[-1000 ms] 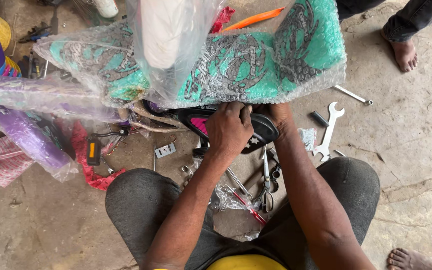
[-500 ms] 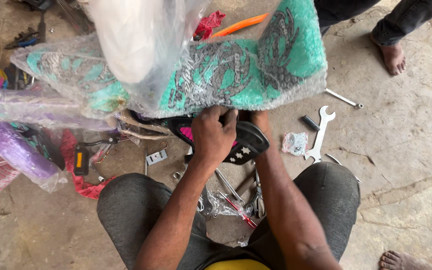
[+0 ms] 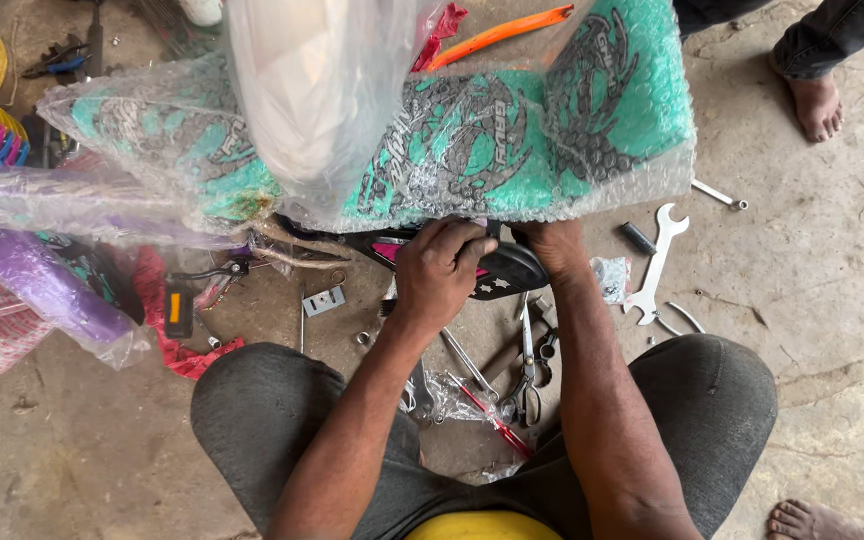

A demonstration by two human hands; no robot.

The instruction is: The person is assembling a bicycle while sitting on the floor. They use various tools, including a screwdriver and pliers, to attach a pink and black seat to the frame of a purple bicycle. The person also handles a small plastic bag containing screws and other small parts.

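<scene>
Nearest you, your knees bracket a scatter of tools on the concrete floor (image 3: 852,300): pliers (image 3: 527,375) lie just past your lap at 6 o'clock, with a crumpled scrap of clear plastic (image 3: 452,395) beside them.

A little farther out, your left hand (image 3: 442,270) is clenched over the black and pink bicycle part (image 3: 507,270), knuckles up, gripping its near edge. Your right hand (image 3: 552,245) sits just to the 3 o'clock side of it, tucked under the wrapping; its fingers are hidden, so you cannot tell from here whether that grip is closed or loose.

At 3 o'clock lie a flat multi-wrench (image 3: 657,265) and a small black socket (image 3: 638,238); at 9 o'clock, a pedal with an orange reflector (image 3: 178,308) rests on red cloth (image 3: 167,310).

Beyond your hands, the teal patterned frame section (image 3: 472,140) runs from 10 to 2 o'clock, fully sheathed in bubble wrap (image 3: 612,190). A purple wrapped piece (image 3: 42,285) sits at 9 o'clock, an orange strip (image 3: 497,32) at 12, and another person's bare foot (image 3: 814,100) at 2.

Judging by this, the work looks early: the wrap is on, the pedal is unfitted, and the tools lie loose.
</scene>
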